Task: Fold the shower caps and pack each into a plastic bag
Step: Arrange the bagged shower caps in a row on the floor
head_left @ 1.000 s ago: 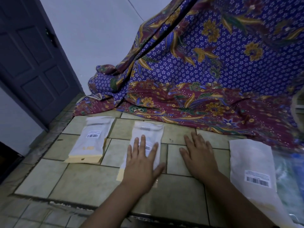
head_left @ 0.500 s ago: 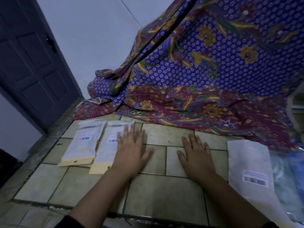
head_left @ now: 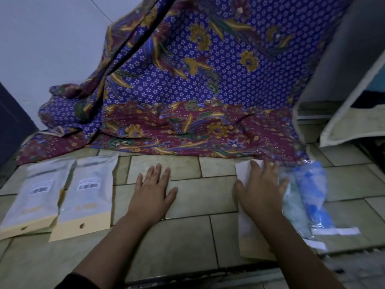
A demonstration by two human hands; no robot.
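Note:
Two packed plastic bags lie side by side on the tiled floor at the left: the outer bag (head_left: 34,197) and the inner bag (head_left: 87,195), each with a barcode label and a cream strip with a hole. My left hand (head_left: 153,190) rests flat on bare tile just right of them, fingers spread. My right hand (head_left: 262,188) lies flat, fingers straight, on a white bag (head_left: 244,224) at the right. Beside it lie clear packs holding blue shower caps (head_left: 312,197).
A purple and maroon floral cloth (head_left: 198,90) hangs down and spreads over the floor behind the work area. A dark door (head_left: 10,122) stands at the far left. A white board (head_left: 354,113) leans at the right. The tile step edge runs along the bottom.
My left hand slid the second bag left next to the first, then left it and came to bare tile. My right hand moved right onto the white bag. The view shifted right.

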